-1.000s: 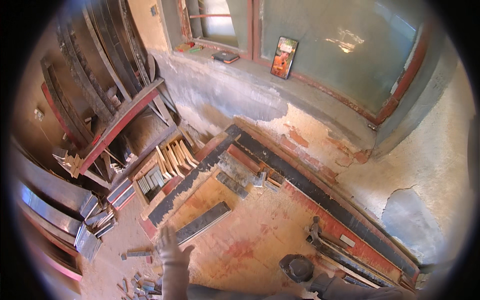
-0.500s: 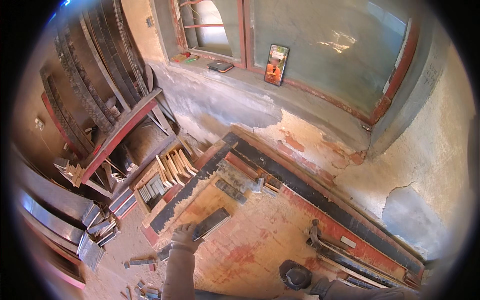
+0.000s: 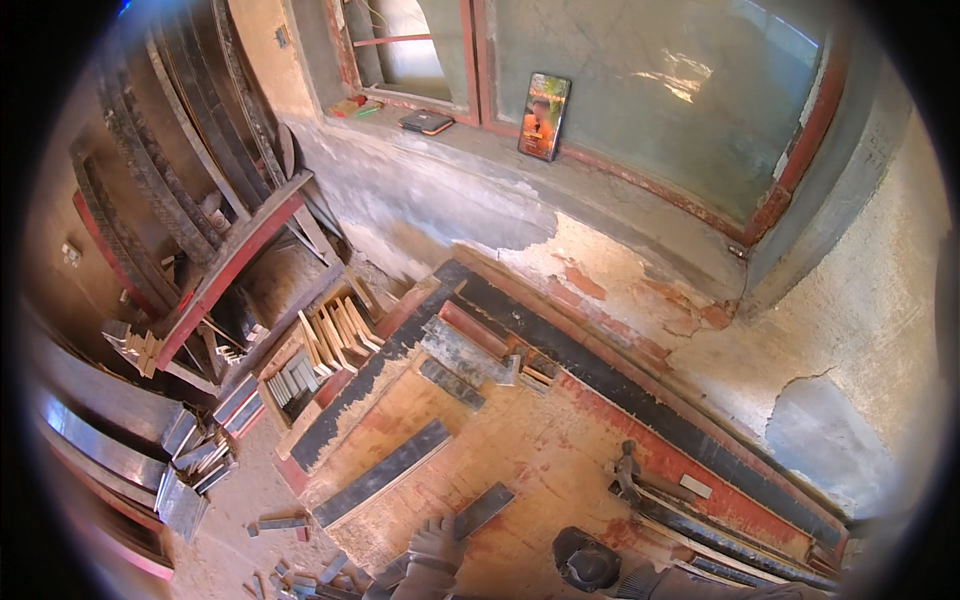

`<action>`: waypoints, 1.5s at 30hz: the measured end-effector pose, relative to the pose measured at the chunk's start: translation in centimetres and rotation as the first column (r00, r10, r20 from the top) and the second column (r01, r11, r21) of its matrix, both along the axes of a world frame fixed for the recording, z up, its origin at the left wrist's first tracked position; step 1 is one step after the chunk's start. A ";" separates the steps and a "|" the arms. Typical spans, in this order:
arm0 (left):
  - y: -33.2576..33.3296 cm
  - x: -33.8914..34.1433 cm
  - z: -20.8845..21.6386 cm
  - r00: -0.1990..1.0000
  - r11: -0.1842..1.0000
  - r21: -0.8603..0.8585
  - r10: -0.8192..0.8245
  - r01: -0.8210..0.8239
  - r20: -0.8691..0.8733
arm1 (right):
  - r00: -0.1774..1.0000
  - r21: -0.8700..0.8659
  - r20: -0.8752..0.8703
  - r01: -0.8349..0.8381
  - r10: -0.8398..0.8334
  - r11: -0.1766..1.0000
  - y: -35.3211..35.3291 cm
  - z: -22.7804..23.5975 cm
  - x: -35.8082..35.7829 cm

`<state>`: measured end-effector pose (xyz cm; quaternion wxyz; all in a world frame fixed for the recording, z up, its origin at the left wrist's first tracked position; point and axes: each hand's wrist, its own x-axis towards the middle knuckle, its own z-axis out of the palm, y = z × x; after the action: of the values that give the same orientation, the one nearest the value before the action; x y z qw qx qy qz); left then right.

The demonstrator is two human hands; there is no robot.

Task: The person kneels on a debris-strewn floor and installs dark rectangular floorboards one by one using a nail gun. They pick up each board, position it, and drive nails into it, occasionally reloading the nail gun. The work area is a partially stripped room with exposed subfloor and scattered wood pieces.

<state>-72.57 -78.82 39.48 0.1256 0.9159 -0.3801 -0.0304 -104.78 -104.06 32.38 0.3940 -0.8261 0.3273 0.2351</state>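
Observation:
My left hand [image 3: 436, 545], in a greyish glove, is closed round a dark narrow board strip [image 3: 484, 510] near the front of the worktable [image 3: 540, 455]. The strip's far end sticks out past the fingers. Beyond it lies a longer dark strip [image 3: 385, 474], slanting and untouched. At the end of my right sleeve, a black rounded shape marks my right hand [image 3: 587, 558]; its fingers cannot be made out, nor whether it holds anything. A hammer-like tool [image 3: 627, 470] lies just beyond it. A short dark block [image 3: 451, 384] rests further back beside a grey plate [image 3: 465, 350].
Long dark strips [image 3: 700, 535] lie along the table's right side. A wooden box of slats [image 3: 300, 375] stands at the left, with offcuts [image 3: 300, 580] on the floor below. On the windowsill a phone [image 3: 544, 117] leans against the glass. Curved boards [image 3: 150, 170] stand at the far left.
My left hand has left the longer strip and moved right and nearer, onto another dark strip. The longer strip now lies bare on the table. My right hand has barely moved.

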 end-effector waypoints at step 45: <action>-21.2 6.1 -1.0 0.964 0.955 -0.298 -0.087 0.009 -0.250 | 0.889 0.433 0.202 0.296 -0.412 0.851 1.5 5.2 -0.3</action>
<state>-66.51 -99.97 38.45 0.3084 0.8653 -0.3830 -0.0969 -105.10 -102.52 37.55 0.6307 -0.6802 0.3611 0.0958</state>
